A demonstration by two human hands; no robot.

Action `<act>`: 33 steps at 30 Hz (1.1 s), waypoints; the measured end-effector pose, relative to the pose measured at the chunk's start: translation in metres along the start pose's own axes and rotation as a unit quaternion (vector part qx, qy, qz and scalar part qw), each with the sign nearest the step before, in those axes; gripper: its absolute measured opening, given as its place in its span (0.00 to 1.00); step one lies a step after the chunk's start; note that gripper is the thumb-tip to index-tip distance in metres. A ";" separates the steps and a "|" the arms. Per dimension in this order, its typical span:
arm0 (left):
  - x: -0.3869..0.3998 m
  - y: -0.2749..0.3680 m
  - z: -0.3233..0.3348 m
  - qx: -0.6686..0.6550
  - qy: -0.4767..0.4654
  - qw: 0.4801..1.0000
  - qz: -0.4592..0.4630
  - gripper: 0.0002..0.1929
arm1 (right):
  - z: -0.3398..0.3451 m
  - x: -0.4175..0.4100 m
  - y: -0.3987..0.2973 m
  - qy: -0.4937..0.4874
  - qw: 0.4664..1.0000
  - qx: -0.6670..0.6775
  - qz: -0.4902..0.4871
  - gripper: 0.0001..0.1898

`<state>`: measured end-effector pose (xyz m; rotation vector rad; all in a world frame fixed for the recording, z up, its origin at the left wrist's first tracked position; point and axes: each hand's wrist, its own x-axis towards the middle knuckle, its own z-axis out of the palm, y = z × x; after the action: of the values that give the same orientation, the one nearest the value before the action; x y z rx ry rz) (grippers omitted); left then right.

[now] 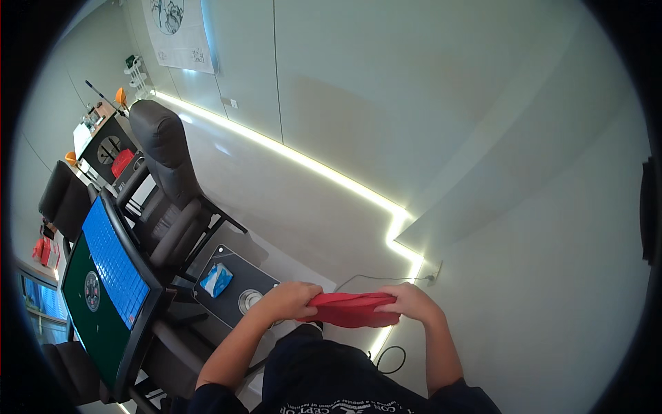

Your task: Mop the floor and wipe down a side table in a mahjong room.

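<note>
A red cloth or fabric bag (351, 309) is stretched between my two hands in front of my body; which of the two it is, I cannot tell. My left hand (292, 301) grips its left end, with the thumb on the near side. At its right end my right hand (408, 301) pinches the upper edge. The upper rim shows folds, and the lower part hangs down a little. Beyond my left forearm stands a low dark side table (240, 274) bearing a blue and white soft packet (216, 280) and a round metal dish (250, 299).
At left is a mahjong table (72, 305) with blue tiles (116, 259). A dark leather armchair (165, 155) stands behind the side table. A lit strip (320, 168) runs along the wall foot. A cable (362, 277) reaches a wall socket; a black cord (391, 359) lies near my right side.
</note>
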<state>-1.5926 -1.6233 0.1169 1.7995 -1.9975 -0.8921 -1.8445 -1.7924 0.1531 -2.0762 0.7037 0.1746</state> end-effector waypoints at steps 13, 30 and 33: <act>0.183 -0.124 -0.130 -0.026 0.089 0.987 -0.130 0.10 | -0.163 0.258 0.083 0.000 0.991 -0.136 -0.002 0.15; 0.220 -0.207 -0.275 -0.228 0.291 0.836 -0.406 0.15 | -0.273 0.562 -0.058 -0.185 0.967 -0.087 -0.155 0.14; 0.234 -0.245 -0.263 -0.395 0.314 0.768 -0.394 0.18 | -0.248 0.617 -0.049 -0.220 0.966 -0.034 -0.127 0.16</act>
<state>-1.2811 -1.9184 0.1214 1.9522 -0.2863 -0.9295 -1.3416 -2.2271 0.0989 -2.0708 0.1611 0.5013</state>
